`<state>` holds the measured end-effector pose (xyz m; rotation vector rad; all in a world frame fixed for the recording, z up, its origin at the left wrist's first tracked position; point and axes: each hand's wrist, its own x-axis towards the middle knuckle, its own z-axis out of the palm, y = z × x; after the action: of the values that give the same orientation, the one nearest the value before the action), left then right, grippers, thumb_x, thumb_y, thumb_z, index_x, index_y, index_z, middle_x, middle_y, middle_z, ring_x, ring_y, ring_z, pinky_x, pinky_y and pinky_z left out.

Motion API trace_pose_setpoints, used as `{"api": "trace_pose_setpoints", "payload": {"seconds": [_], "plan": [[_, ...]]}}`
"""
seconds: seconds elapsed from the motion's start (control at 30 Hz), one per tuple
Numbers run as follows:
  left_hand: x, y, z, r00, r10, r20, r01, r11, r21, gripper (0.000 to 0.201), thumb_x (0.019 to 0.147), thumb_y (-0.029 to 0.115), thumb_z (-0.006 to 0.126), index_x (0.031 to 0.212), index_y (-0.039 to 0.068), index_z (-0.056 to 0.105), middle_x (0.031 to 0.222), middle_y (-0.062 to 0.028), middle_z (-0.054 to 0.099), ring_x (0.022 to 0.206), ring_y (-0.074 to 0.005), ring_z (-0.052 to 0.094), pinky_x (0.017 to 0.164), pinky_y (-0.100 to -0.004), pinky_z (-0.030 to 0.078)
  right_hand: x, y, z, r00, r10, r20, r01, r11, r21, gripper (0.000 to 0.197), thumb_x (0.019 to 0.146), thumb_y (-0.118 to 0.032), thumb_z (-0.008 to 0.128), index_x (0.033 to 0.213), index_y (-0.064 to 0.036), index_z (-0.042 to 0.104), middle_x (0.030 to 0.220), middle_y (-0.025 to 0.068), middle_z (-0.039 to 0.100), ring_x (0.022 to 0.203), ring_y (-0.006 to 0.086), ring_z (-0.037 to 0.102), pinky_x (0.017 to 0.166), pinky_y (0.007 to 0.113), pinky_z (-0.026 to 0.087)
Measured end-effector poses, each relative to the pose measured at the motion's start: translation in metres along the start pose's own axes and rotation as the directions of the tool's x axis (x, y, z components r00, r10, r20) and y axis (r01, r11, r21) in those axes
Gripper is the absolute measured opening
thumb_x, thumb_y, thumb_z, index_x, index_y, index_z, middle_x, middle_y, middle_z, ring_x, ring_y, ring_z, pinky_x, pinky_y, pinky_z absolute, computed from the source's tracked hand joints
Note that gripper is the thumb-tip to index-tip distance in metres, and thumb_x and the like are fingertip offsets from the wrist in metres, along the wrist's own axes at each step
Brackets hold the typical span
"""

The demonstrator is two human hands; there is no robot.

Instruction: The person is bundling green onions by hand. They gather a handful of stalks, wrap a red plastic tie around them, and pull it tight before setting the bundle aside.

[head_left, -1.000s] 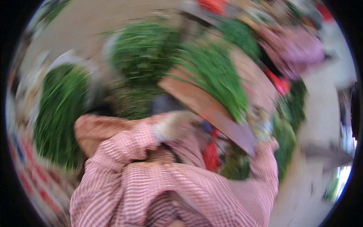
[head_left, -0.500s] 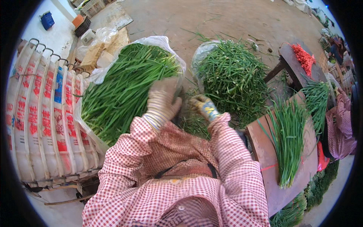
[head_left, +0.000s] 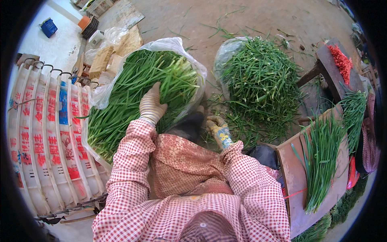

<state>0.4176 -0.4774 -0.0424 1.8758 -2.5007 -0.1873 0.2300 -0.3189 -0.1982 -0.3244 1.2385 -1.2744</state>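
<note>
Long green garlic chives (head_left: 125,97) fill a white plastic bag (head_left: 169,42) at my left, lying in bunches with pale stem ends toward the right. On top of them rests my left hand (head_left: 152,105) in a striped glove, thumb apart from the fingers, with no bunch lifted. My right hand (head_left: 219,130), in a yellowish glove with a blue patch, hangs low between the bag and a heap of loose green trimmings (head_left: 262,80). Its fingers are curled; whatever they may hold is hidden. The trimmings spill over a second clear plastic bag (head_left: 225,56).
At right a low board (head_left: 294,161) carries a bunch of chives (head_left: 322,161). Behind it, red ties (head_left: 340,62) lie on a dark stool (head_left: 328,74). A white plastic-covered rack (head_left: 48,141) with ribs stands at left. Cardboard (head_left: 100,60) lies beyond the bag.
My left hand has moved left and slightly down, from the bag's near right side onto the chives. My right hand has lowered slightly. The view has shifted a little.
</note>
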Motion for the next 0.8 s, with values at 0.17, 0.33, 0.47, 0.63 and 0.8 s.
{"api": "trace_pose_setpoints", "payload": {"seconds": [0.17,0.33,0.47,0.63,0.8], "plan": [[0.001,-0.032,0.005,0.997,0.014,-0.075,-0.065,0.673,-0.737,0.072,0.067,0.008,0.073,0.132,0.003,0.041,0.118,-0.0156,0.062,0.106,-0.0250,0.061,0.094,-0.0329,0.046,0.017,-0.039,0.050,0.932,-0.347,0.099,0.333,0.933,0.139,0.055,0.085,-0.019,0.073,0.130,-0.0042,0.046,0.108,0.0087,0.059,0.093,0.0151,0.058,0.076,0.029,0.050],[-0.009,-0.026,0.014,0.933,0.227,-0.278,-0.316,0.887,-0.337,0.077,0.062,0.012,0.077,0.130,0.002,0.044,0.111,-0.0205,0.062,0.104,-0.0373,0.059,0.093,-0.0389,0.047,0.041,-0.094,0.094,0.718,-0.666,0.203,0.603,0.741,0.296,0.097,0.079,-0.037,0.078,0.150,-0.0113,0.018,0.144,0.0130,0.035,0.135,0.0259,0.034,0.107,0.044,0.036],[-0.035,0.009,-0.012,0.978,0.206,0.023,-0.200,0.966,-0.166,0.082,0.061,0.015,0.080,0.132,0.000,0.041,0.116,-0.0240,0.058,0.109,-0.0413,0.055,0.093,-0.0426,0.046,0.037,-0.100,0.108,0.839,-0.511,0.185,0.318,0.738,0.596,0.080,0.084,-0.035,0.072,0.147,-0.0092,0.028,0.143,0.0132,0.042,0.124,0.0283,0.048,0.098,0.045,0.047],[-0.070,0.030,-0.059,0.904,0.356,0.236,-0.386,0.918,0.093,0.079,0.069,0.021,0.079,0.135,0.001,0.042,0.128,-0.0236,0.053,0.115,-0.0378,0.054,0.095,-0.0419,0.046,0.064,-0.081,0.090,0.922,-0.222,0.317,-0.095,0.664,0.742,0.039,0.083,-0.017,0.073,0.117,-0.0044,0.060,0.112,0.0110,0.064,0.098,0.0283,0.064,0.086,0.045,0.055],[-0.019,0.024,-0.088,0.906,0.386,-0.175,-0.396,0.918,-0.029,0.048,0.076,0.030,0.074,0.116,0.005,0.061,0.113,-0.0167,0.065,0.102,-0.0320,0.063,0.086,-0.0391,0.051,0.074,-0.077,0.086,0.906,-0.271,0.326,-0.101,0.609,0.786,0.037,0.084,-0.014,0.071,0.118,-0.0082,0.060,0.111,0.0097,0.064,0.100,0.0274,0.063,0.087,0.046,0.054]]}}
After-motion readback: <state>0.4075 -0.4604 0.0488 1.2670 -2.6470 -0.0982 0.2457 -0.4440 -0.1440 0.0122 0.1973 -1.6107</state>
